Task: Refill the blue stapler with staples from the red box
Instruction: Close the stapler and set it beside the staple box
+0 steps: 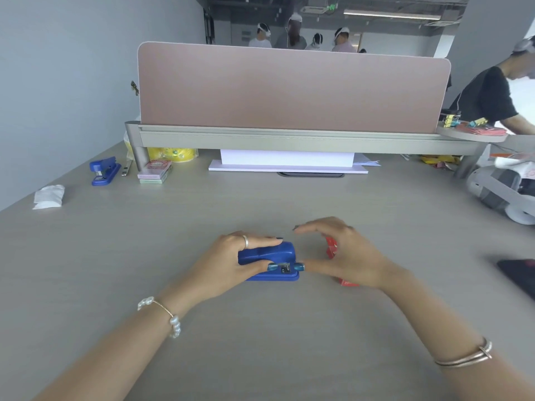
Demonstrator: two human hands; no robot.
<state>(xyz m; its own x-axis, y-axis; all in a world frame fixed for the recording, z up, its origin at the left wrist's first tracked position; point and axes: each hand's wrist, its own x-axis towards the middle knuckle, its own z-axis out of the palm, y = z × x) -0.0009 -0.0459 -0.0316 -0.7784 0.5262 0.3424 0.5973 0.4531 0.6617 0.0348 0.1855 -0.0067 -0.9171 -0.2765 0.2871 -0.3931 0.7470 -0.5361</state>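
The blue stapler (278, 254) lies shut on the grey desk (260, 328), its metal front end toward the right. My left hand (231, 261) grips it, fingers over the top and thumb on the near side. My right hand (341, 253) hovers at the stapler's front with fingers spread, its thumb tip touching the front by the metal part. The red box (331, 247) stands just behind my right hand and is mostly hidden by it; a red corner shows below the palm.
A second blue stapler (104, 170), a loose staple strip and stacked staple boxes (155, 172) sit at the far left by the pink divider (289, 88). A white tissue (49, 196) lies left. A dark phone (521, 276) is at the right edge. A person works at the right.
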